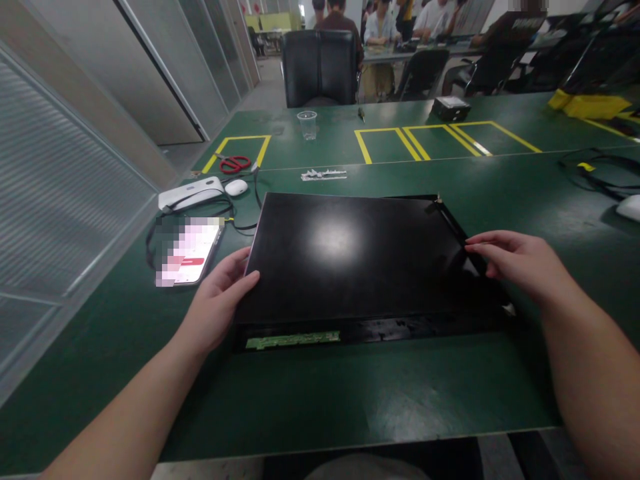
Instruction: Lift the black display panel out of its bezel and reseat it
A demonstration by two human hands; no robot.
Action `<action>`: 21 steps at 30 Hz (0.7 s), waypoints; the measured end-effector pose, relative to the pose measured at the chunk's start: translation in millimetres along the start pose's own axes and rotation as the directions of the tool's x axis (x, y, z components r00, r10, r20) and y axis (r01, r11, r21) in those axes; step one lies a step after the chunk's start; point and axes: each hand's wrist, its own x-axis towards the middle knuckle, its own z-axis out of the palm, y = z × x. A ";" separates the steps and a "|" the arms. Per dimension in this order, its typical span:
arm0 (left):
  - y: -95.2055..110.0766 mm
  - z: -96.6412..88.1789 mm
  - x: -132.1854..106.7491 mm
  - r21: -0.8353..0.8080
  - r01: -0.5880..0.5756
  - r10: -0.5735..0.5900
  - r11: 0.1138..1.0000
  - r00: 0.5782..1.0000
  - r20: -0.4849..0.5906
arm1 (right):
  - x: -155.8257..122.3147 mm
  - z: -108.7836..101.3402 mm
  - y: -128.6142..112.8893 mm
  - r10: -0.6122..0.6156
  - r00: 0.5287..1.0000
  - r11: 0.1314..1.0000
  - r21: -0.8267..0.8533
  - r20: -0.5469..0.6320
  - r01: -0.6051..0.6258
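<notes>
A flat black display panel lies in front of me on the green table. A narrow green circuit strip shows along its near edge. My left hand grips the panel's left edge, thumb on top and fingers curled under. My right hand rests on the right edge, where a thin black frame sits slightly off the panel. Its fingers are stretched toward that frame and touch it.
A lit phone, a white device, a white mouse and black cables lie to the left. Red scissors, a clear cup, a strip of small parts and a black box sit farther back. People sit at distant tables.
</notes>
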 end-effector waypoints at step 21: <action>-22.4 -23.2 16.4 0.582 -0.204 0.200 0.787 0.977 0.071 | -7.7 2.0 -14.4 0.029 0.999 0.992 0.124 -0.030 -0.025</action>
